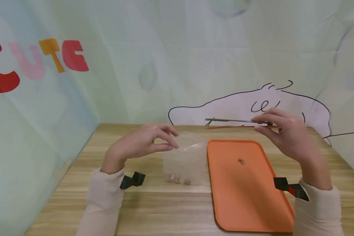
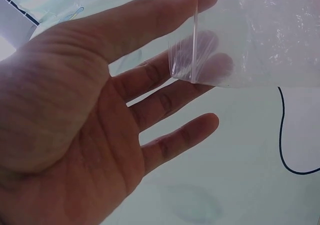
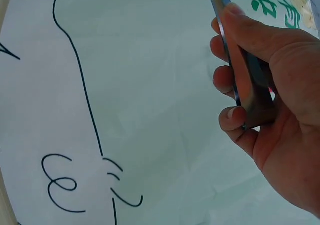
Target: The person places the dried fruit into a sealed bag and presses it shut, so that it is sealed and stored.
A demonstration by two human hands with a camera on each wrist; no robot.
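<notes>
The left hand (image 1: pixel 147 141) is pinching the clear bag (image 1: pixel 191 165) near its top edge; the right hand (image 1: pixel 286 136) is curling its fingers around the tongs (image 1: pixel 225 120), whose arms are standing apart at the bag's two o'clock, carrying nothing visible. The work is looking well along: several small pieces (image 1: pixel 187 181) are lying inside the bag's bottom, while one brown piece (image 1: pixel 241 161) is remaining at three o'clock on the orange tray (image 1: pixel 253 206).
</notes>
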